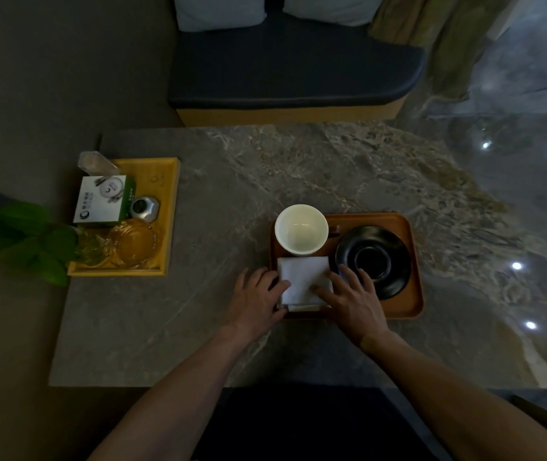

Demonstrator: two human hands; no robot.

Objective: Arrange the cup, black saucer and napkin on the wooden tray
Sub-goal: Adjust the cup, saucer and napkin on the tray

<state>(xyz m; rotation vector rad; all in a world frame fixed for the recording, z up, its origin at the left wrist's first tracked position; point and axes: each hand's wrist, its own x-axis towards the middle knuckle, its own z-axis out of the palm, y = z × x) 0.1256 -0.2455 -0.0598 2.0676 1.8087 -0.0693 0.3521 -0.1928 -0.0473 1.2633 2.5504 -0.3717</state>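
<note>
A brown wooden tray [413, 304] lies on the stone table. A white cup [301, 229] stands upright in its far left corner. The black saucer [373, 261] rests on the tray's right half. A folded white napkin [302, 277] lies in the near left corner, below the cup. My left hand [257, 296] touches the napkin's left edge with its fingertips. My right hand [353, 299] lies flat with fingers spread on the napkin's right side, its outer fingers reaching onto the saucer's rim.
A yellow tray [170, 207] at the table's left holds a white box, a clear bottle, a metal lid and a glass ashtray. Green leaves [26, 241] stick out left of it. A dark bench [295, 68] stands beyond the table.
</note>
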